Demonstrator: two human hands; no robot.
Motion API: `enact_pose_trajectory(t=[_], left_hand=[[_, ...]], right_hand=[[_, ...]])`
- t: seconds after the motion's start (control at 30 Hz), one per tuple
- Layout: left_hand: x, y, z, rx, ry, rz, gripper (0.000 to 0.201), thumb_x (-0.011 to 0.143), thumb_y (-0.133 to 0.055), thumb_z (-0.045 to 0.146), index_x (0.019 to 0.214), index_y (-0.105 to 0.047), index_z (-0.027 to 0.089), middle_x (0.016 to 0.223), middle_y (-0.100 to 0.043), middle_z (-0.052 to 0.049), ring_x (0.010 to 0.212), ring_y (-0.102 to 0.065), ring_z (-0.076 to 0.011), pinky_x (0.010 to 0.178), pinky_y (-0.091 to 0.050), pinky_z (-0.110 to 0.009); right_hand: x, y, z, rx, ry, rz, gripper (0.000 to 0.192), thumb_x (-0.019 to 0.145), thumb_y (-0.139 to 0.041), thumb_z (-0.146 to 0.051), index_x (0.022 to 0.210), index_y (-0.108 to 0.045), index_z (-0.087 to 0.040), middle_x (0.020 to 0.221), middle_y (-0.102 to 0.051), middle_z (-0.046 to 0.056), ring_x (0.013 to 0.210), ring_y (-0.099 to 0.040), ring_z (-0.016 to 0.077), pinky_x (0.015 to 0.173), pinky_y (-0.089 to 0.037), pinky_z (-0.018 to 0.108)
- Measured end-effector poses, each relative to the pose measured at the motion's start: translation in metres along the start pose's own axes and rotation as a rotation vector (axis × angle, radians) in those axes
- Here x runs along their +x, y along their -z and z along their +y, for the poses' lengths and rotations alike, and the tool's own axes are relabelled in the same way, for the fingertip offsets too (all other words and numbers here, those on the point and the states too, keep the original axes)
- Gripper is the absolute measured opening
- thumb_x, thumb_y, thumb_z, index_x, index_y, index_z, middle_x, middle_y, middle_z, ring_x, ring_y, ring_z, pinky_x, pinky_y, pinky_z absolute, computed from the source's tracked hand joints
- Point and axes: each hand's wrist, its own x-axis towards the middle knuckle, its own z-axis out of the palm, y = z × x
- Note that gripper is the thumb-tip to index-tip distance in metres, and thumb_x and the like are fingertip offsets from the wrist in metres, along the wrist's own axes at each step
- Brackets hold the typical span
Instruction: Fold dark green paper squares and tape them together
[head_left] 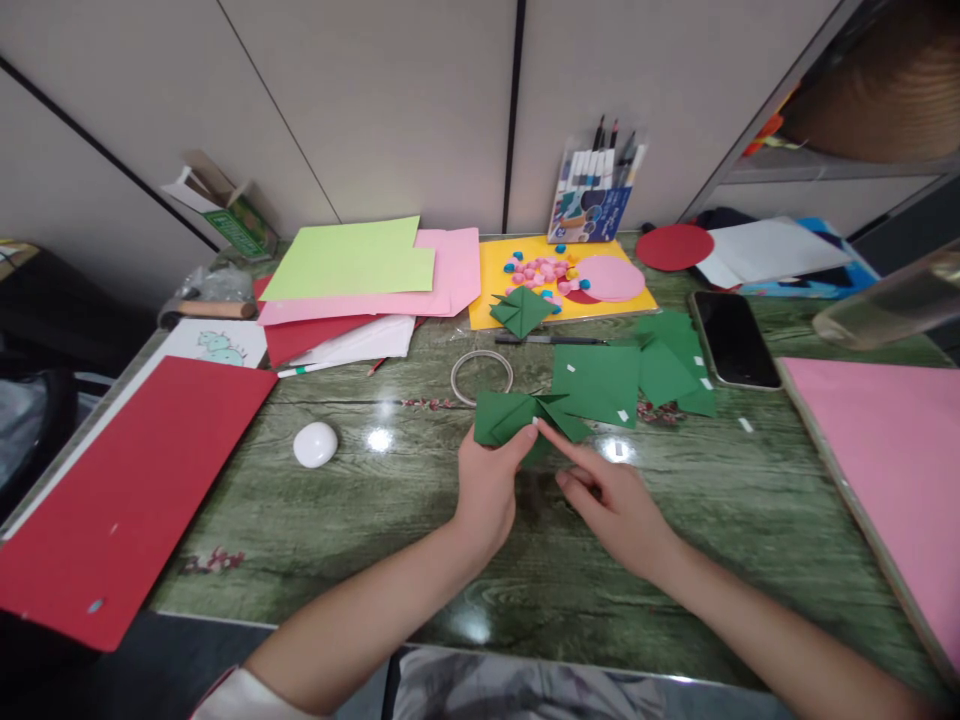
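A folded green paper piece (pixel 517 415) lies on the green table (pixel 420 520) in the middle. My left hand (pixel 487 485) grips its near left edge with thumb and fingers. My right hand (pixel 607 500) rests beside it, its index finger stretched out and pressing on the paper's middle fold. More green paper squares (pixel 600 380) lie just behind, and another folded green shape (pixel 521 310) sits on a yellow sheet (pixel 491 275).
A tape ring (pixel 481 376), a white egg-shaped object (pixel 315 444), a red sheet (pixel 127 480) at left, stacked pink and lime papers (pixel 360 270), a marker pack (pixel 592 195), a phone (pixel 733 338), a pink board (pixel 892 450) at right, a clear bottle (pixel 885 305).
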Motion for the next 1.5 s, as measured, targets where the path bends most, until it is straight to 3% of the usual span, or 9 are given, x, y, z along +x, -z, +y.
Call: enact_pose_trajectory(t=[0.27, 0.43, 0.6, 0.9, 1.0, 1.17, 1.33, 1.5], left_hand=[[0.005, 0.001, 0.004, 0.045, -0.038, -0.01, 0.02, 0.066, -0.07, 0.017, 0.086, -0.065, 0.015, 0.086, -0.069, -0.003, 0.078, -0.061, -0.0142, 0.081, -0.047, -0.031], [0.006, 0.002, 0.005, 0.144, -0.078, -0.012, 0.02, 0.066, -0.069, 0.015, 0.085, -0.064, 0.014, 0.085, -0.068, -0.004, 0.076, -0.06, -0.0137, 0.078, -0.048, -0.03], [0.005, 0.001, 0.005, 0.173, -0.081, -0.025, 0.018, 0.066, -0.068, 0.015, 0.084, -0.064, 0.015, 0.085, -0.068, -0.003, 0.076, -0.06, -0.0134, 0.079, -0.047, -0.03], [0.011, 0.004, 0.004, 0.087, -0.012, 0.001, 0.023, 0.063, -0.071, 0.017, 0.085, -0.064, 0.015, 0.086, -0.068, -0.003, 0.076, -0.061, -0.0137, 0.081, -0.046, -0.031], [0.013, 0.003, 0.008, 0.031, 0.037, 0.022, 0.026, 0.061, -0.073, 0.016, 0.085, -0.064, 0.015, 0.084, -0.068, -0.002, 0.076, -0.061, -0.0133, 0.081, -0.046, -0.03], [0.009, 0.001, 0.009, -0.036, 0.127, -0.075, 0.022, 0.062, -0.073, 0.02, 0.082, -0.064, 0.016, 0.084, -0.069, -0.002, 0.077, -0.063, -0.0148, 0.077, -0.048, -0.031], [0.005, 0.0, 0.006, -0.001, 0.126, -0.077, 0.021, 0.063, -0.072, 0.019, 0.083, -0.065, 0.016, 0.085, -0.069, -0.003, 0.077, -0.063, -0.0143, 0.08, -0.048, -0.031], [0.005, 0.002, 0.0, 0.121, 0.039, -0.048, 0.022, 0.065, -0.07, 0.018, 0.086, -0.065, 0.014, 0.09, -0.069, -0.006, 0.081, -0.062, -0.0154, 0.082, -0.046, -0.031]], right_hand=[[0.0, -0.008, 0.01, -0.482, 0.225, 0.151, 0.055, 0.086, -0.039, -0.018, 0.14, -0.029, -0.022, 0.054, -0.05, -0.007, 0.043, -0.044, 0.01, 0.049, -0.034, 0.022], [-0.001, -0.007, 0.012, -0.722, 0.362, 0.334, 0.05, 0.085, -0.045, -0.019, 0.135, -0.04, -0.021, 0.051, -0.053, -0.006, 0.048, -0.051, 0.0116, 0.054, -0.035, 0.025], [-0.001, -0.004, 0.008, -0.832, 0.484, 0.436, 0.042, 0.084, -0.05, -0.019, 0.126, -0.052, -0.017, 0.048, -0.049, -0.006, 0.046, -0.047, 0.0108, 0.055, -0.033, 0.027], [-0.002, -0.001, 0.006, -0.884, 0.615, 0.527, 0.043, 0.078, -0.058, -0.016, 0.12, -0.055, -0.007, 0.05, -0.048, -0.005, 0.047, -0.043, 0.0096, 0.056, -0.032, 0.028], [-0.004, 0.0, 0.007, -0.83, 0.632, 0.504, 0.044, 0.076, -0.059, -0.013, 0.12, -0.055, -0.008, 0.051, -0.051, -0.005, 0.048, -0.044, 0.0095, 0.057, -0.034, 0.027], [-0.005, 0.002, 0.008, -0.757, 0.607, 0.456, 0.043, 0.078, -0.056, -0.014, 0.121, -0.054, -0.012, 0.053, -0.053, -0.005, 0.049, -0.047, 0.0098, 0.058, -0.036, 0.026], [0.0, 0.001, 0.009, -0.938, 0.516, 0.401, 0.046, 0.083, -0.05, -0.019, 0.128, -0.049, -0.013, 0.047, -0.049, -0.005, 0.045, -0.045, 0.0121, 0.054, -0.032, 0.029], [0.0, -0.002, 0.007, -1.092, 0.459, 0.43, 0.048, 0.082, -0.049, -0.02, 0.129, -0.048, -0.015, 0.046, -0.047, -0.004, 0.045, -0.045, 0.0134, 0.052, -0.03, 0.03]])
